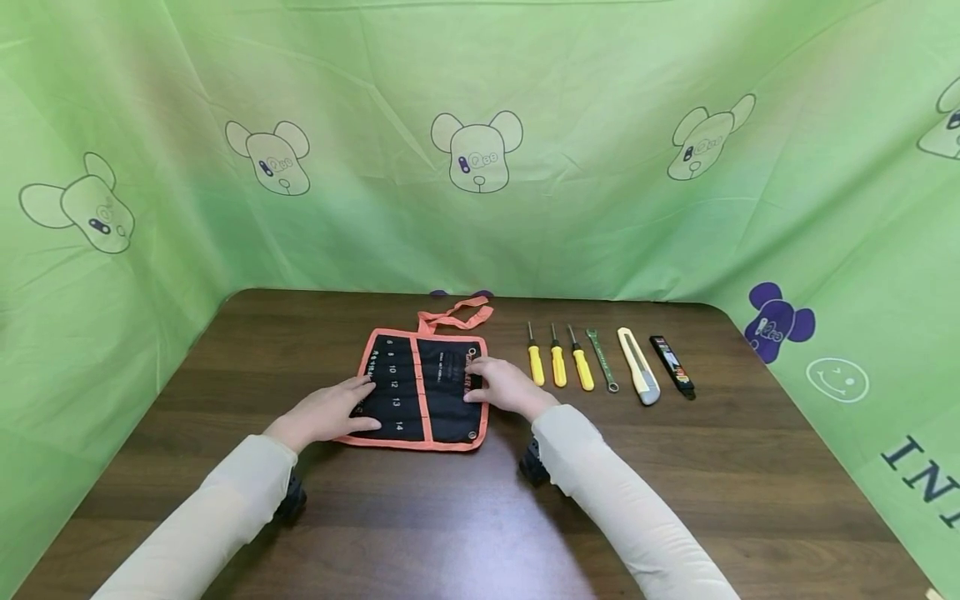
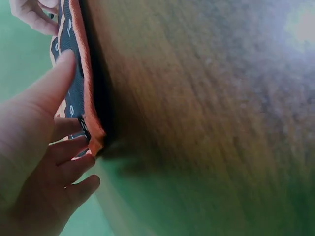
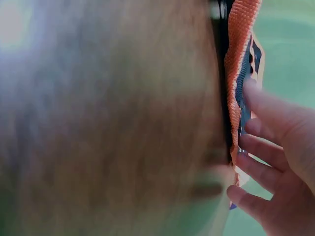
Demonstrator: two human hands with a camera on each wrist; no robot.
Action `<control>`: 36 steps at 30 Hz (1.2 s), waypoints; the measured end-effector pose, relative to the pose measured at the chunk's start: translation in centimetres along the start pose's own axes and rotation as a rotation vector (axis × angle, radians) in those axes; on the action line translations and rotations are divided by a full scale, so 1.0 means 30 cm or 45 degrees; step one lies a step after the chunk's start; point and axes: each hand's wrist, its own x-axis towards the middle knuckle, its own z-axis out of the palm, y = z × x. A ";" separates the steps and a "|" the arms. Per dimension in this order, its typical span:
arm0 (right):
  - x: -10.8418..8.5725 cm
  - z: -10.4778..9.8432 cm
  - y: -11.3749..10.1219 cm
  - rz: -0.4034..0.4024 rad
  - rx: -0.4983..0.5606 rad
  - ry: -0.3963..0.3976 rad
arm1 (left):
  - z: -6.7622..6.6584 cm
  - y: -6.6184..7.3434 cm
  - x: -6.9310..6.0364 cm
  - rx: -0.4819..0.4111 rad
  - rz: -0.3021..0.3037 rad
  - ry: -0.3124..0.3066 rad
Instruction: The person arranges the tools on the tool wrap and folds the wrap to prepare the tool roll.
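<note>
A black tool pouch (image 1: 450, 392) with orange trim lies spread out on the table, white size numbers printed down its left half. On its left side rests my left hand (image 1: 330, 410), fingers and thumb spread over the fabric. My right hand (image 1: 510, 387) touches the opposite side, its fingers over the right edge. In the left wrist view, the left thumb (image 2: 61, 78) lies on the black cloth beside the orange trim (image 2: 84, 73). In the right wrist view, the right fingers (image 3: 266, 169) stay loosely extended along the pouch's edge (image 3: 234, 93). Neither hand grips anything.
Right of the pouch stand in a row three yellow-handled screwdrivers (image 1: 558, 367), a green wrench (image 1: 602, 360), a white utility knife (image 1: 637, 367) and a black narrow case (image 1: 672, 367). Orange tie straps (image 1: 453, 318) trail from the pouch's far edge. Green printed cloth (image 1: 480, 233) borders the wooden table (image 1: 420, 517).
</note>
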 end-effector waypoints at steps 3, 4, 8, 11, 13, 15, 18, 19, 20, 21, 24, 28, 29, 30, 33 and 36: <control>-0.005 -0.006 0.010 0.045 0.030 -0.067 | 0.009 -0.001 -0.005 -0.028 0.031 -0.008; -0.006 -0.007 0.013 0.056 0.036 -0.086 | 0.013 -0.002 -0.006 -0.034 0.046 -0.008; -0.011 -0.006 0.023 0.074 0.044 -0.131 | 0.026 -0.006 -0.011 -0.043 0.107 0.006; -0.014 -0.003 0.027 0.062 0.040 -0.133 | 0.035 -0.007 -0.012 -0.027 0.129 0.025; -0.015 -0.003 0.028 0.057 0.040 -0.132 | 0.039 -0.006 -0.011 -0.015 0.135 0.034; -0.017 -0.002 0.028 0.051 0.042 -0.130 | 0.043 -0.006 -0.010 0.001 0.127 0.031; -0.019 -0.002 0.028 0.053 0.047 -0.128 | 0.047 -0.004 -0.009 0.016 0.115 0.024; -0.020 -0.001 0.028 0.052 0.050 -0.125 | 0.048 -0.004 -0.008 0.021 0.105 0.018; -0.021 -0.001 0.028 0.050 0.051 -0.122 | 0.049 -0.003 -0.008 0.026 0.102 0.017; -0.022 0.000 0.028 0.049 0.053 -0.118 | 0.048 -0.001 -0.007 0.028 0.102 0.018; -0.024 0.000 0.028 0.047 0.056 -0.112 | 0.046 0.003 -0.007 0.029 0.094 0.015; -0.027 -0.002 0.028 0.041 0.058 -0.106 | 0.047 0.008 -0.010 0.023 0.091 0.018; -0.028 -0.003 0.028 0.038 0.060 -0.103 | 0.047 0.008 -0.010 0.024 0.089 0.017; -0.030 -0.006 0.028 0.033 0.063 -0.100 | 0.049 0.007 -0.009 0.024 0.089 0.019; -0.036 -0.017 0.029 0.018 0.097 -0.086 | 0.052 0.005 -0.008 0.028 0.084 0.016; -0.043 -0.037 0.032 -0.020 0.138 -0.048 | 0.050 0.003 -0.011 0.030 0.088 0.019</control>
